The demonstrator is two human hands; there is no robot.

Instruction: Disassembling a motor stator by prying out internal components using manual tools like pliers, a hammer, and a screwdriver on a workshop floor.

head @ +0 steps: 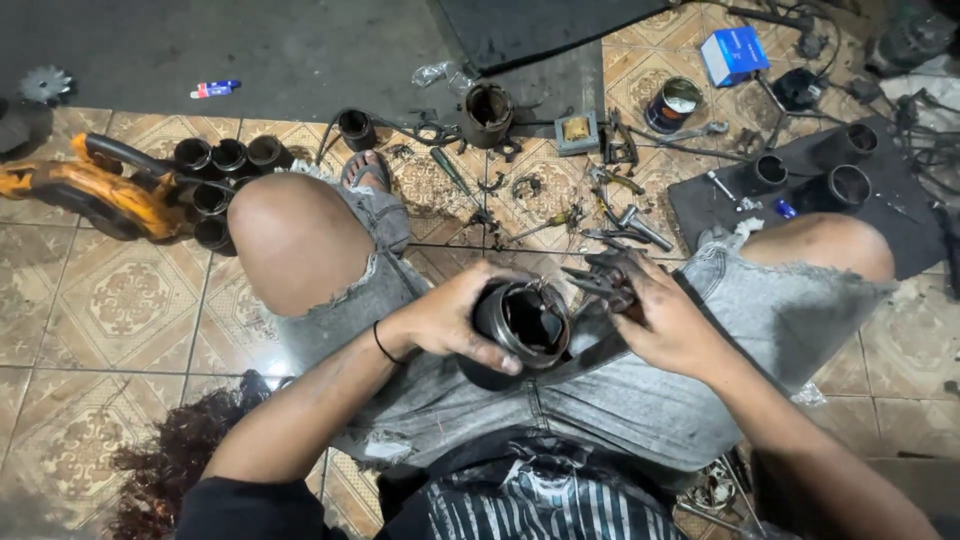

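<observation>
I sit on a tiled floor with my knees apart, in grey torn denim shorts. My left hand grips a dark, greasy metal cylinder resting on my lap, its open end facing up toward me. My right hand holds a pair of dark pliers, whose jaws touch the far rim of the cylinder. A black band circles my left wrist.
Several black cylindrical housings lie by an orange power tool at left. More housings sit on a dark mat at right. Screwdrivers, clips and small parts litter the tiles ahead, with a paint tin and a blue box.
</observation>
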